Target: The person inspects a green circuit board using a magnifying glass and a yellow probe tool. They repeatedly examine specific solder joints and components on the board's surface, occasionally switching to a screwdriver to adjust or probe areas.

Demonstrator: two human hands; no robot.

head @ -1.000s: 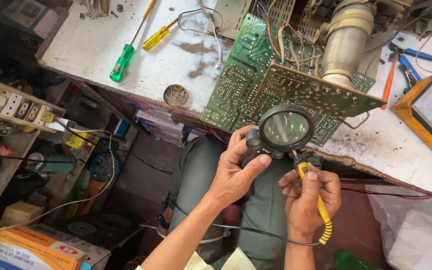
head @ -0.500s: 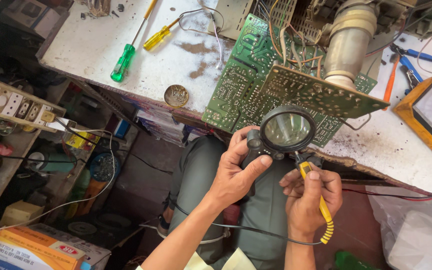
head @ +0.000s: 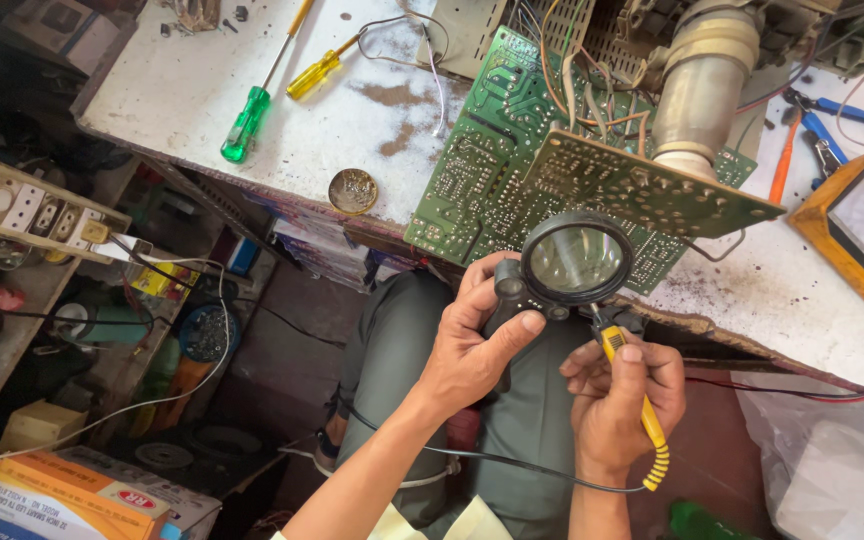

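My left hand (head: 472, 345) grips a black round magnifying lens (head: 574, 262) by its short handle, held just below the near edge of the bench. My right hand (head: 617, 395) is closed on a yellow-handled soldering iron (head: 642, 405), its tip hidden behind the lens. A dark cord runs from the iron across my lap. Right above the lens, a green circuit board (head: 497, 175) lies on the white workbench (head: 252, 60), with a smaller board (head: 642, 190) tilted over it and a bundle of wires rising from it.
A green-handled screwdriver (head: 247, 125), a yellow-handled one (head: 317, 72) and a round brass tin (head: 352, 190) lie on the bench. An orange meter (head: 862, 230) and blue pliers (head: 822, 120) sit at the right. A socket strip (head: 27, 205), wires and boxes crowd the left floor.
Both hands and the lens have stayed almost still; the lens has shifted very slightly.
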